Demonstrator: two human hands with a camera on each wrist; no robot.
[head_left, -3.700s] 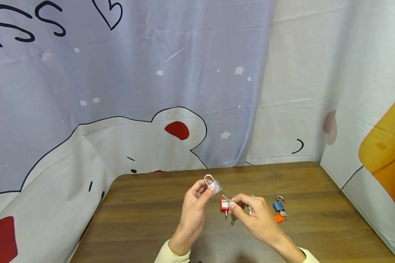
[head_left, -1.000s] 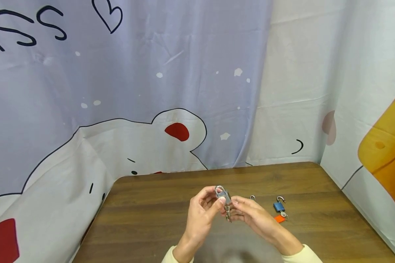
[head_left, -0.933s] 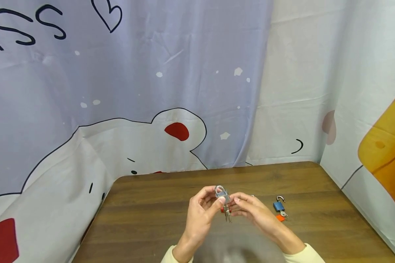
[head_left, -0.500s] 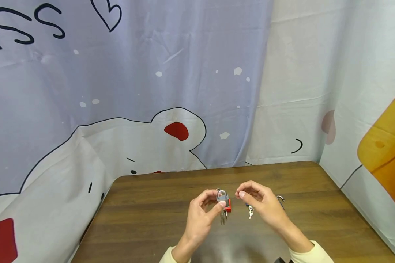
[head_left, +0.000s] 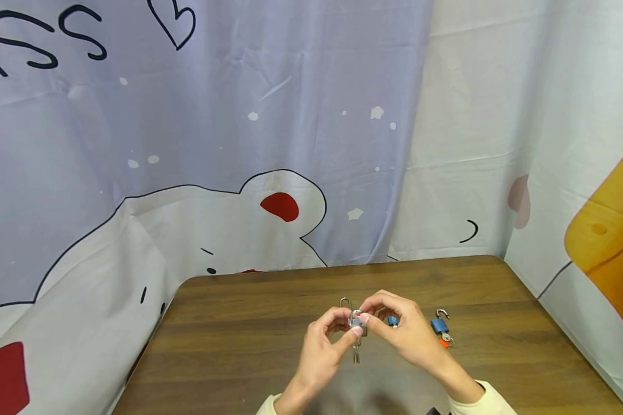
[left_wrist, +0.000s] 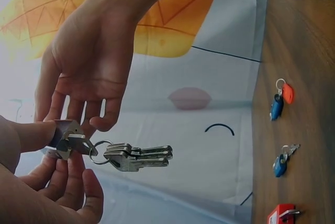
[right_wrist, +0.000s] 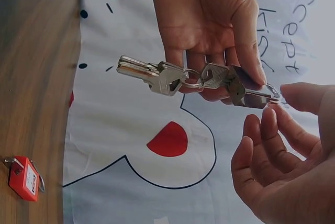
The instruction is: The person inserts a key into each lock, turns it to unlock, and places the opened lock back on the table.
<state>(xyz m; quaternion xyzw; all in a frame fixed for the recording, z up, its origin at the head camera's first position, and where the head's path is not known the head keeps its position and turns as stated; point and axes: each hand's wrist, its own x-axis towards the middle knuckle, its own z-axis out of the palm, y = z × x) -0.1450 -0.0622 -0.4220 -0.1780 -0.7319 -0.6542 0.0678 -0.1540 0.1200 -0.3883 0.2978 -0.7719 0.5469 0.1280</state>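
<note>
In the head view my left hand (head_left: 316,353) holds a small silver padlock (head_left: 356,323) upright above the table, thumb in front and fingers behind. A key (right_wrist: 213,76) sits at the bottom of the padlock, apparently in its keyway. From that key's ring hang several more silver keys (left_wrist: 141,156). My right hand (head_left: 407,334) reaches in from the right, its thumb and index finger pinching the shackle (right_wrist: 273,93) at the top. The fingers partly cover the shackle, so I cannot tell whether it is locked.
Behind the hands a red padlock (right_wrist: 23,178) stands on the wooden table (head_left: 228,334), mostly hidden in the head view. To the right are a small blue padlock (head_left: 393,320) and another blue padlock (head_left: 439,325) with a raised shackle, keys and an orange tag (head_left: 444,342).
At first my right hand held the keys apart from the padlock. Then the keys hung from the padlock, and my right hand let go, rose and came back to the shackle. The left hand lowered slightly.
</note>
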